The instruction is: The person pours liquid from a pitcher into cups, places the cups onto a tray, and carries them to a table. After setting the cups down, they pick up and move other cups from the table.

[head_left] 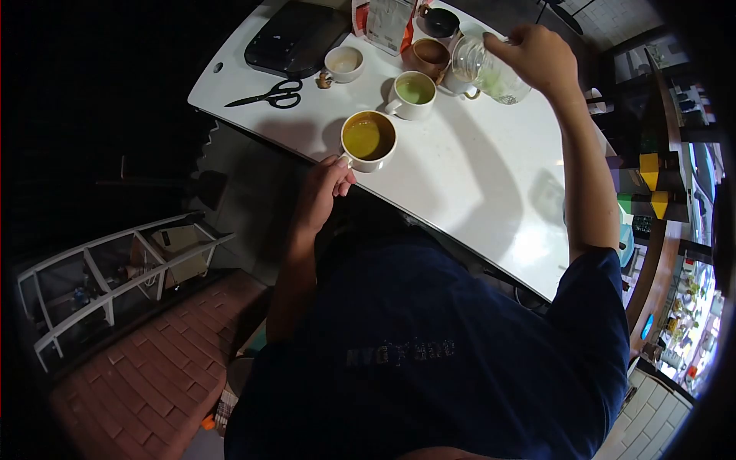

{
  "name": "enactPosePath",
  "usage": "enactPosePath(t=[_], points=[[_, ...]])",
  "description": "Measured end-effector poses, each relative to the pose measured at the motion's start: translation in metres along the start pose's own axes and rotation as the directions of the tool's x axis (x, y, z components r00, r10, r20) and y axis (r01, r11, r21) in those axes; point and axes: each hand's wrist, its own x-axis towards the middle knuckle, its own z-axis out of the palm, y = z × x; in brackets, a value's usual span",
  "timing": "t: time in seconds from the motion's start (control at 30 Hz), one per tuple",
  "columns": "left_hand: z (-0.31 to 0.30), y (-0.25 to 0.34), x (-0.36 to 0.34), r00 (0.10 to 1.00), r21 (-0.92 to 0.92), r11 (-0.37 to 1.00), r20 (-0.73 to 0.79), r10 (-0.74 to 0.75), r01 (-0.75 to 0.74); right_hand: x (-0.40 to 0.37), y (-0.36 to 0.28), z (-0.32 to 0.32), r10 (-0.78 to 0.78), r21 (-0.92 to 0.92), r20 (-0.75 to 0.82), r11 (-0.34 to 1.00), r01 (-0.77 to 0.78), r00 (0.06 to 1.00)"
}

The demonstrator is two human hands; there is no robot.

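Note:
My left hand (331,186) grips the handle of a cup of yellow-green liquid (369,138) at the table's near edge. Just behind it stands a white cup of paler green liquid (414,95). My right hand (540,60) is closed on the upper part of a clear glass vessel (502,84), which is tilted and holds a little pale green stuff. Close to the glass are a brown cup (428,58) and a partly hidden light cup (458,84). A white cup with a brown handle (344,64) stands further left.
Black scissors (280,95) lie on the white table (468,184) at the left, near a flat black device (295,40). A red and white pouch (383,24) and a black cup (440,23) stand at the back. Shelves run along the right.

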Motion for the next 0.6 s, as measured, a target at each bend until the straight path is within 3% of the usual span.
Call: enactPosePath(t=[0.17, 0.27, 0.37, 0.6], points=[[-0.018, -0.01, 0.006, 1.0, -0.07, 0.997, 0.008, -0.01, 0.01, 0.002, -0.04, 0.011, -0.036, -0.127, 0.081, 0.991, 0.046, 0.996], [-0.026, -0.011, 0.007, 0.999, -0.076, 0.997, 0.013, -0.029, 0.03, 0.004, -0.05, 0.026, -0.164, -0.165, 0.037, 0.972, 0.168, 0.986], [-0.03, -0.016, 0.007, 0.999, -0.108, 0.993, -0.003, -0.042, 0.041, 0.003, -0.067, 0.024, -0.192, -0.153, 0.104, 0.966, 0.207, 0.976], [-0.029, -0.018, 0.003, 0.998, -0.179, 0.982, -0.035, -0.061, 0.054, 0.005, -0.076, 0.036, -0.255, -0.166, 0.088, 0.949, 0.267, 0.963]])
